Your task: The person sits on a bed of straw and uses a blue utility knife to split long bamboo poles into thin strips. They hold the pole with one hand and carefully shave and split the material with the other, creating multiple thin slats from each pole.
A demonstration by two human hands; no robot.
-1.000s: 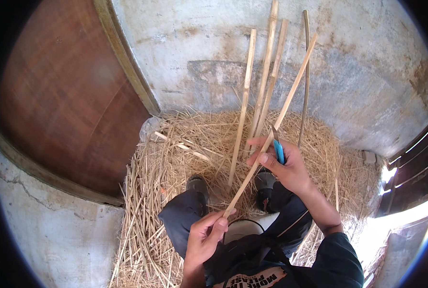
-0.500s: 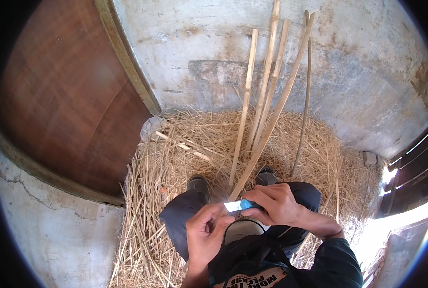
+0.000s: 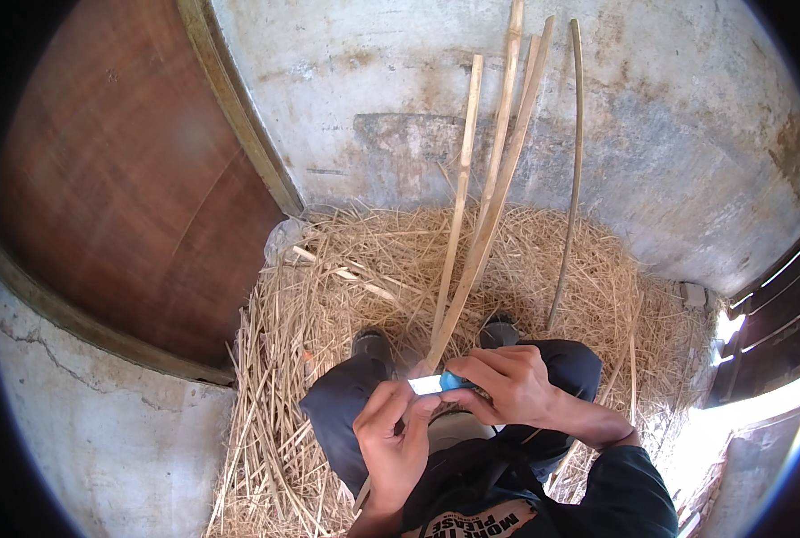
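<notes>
My right hand is closed around the blue handle of a knife, whose bright blade points left toward my other hand. A long pale bamboo strip slants down from the wall side to the blade, in front of my lap. Closed in a pinch, my left hand grips the near part of this strip just by the blade tip. A short piece of the strip shows again beside my left wrist. The exact contact between blade and strip is hidden by brightness and my fingers.
Several more bamboo strips lean against the stained concrete wall. A thin darker stick leans apart at right. Straw and shavings cover the ground around my boots. A brown wooden panel stands at left, dark slats at right.
The far end of the held bamboo strip has swung left, partly covering another strip. The knife and my right hand have shifted slightly left and my left hand slightly right.
</notes>
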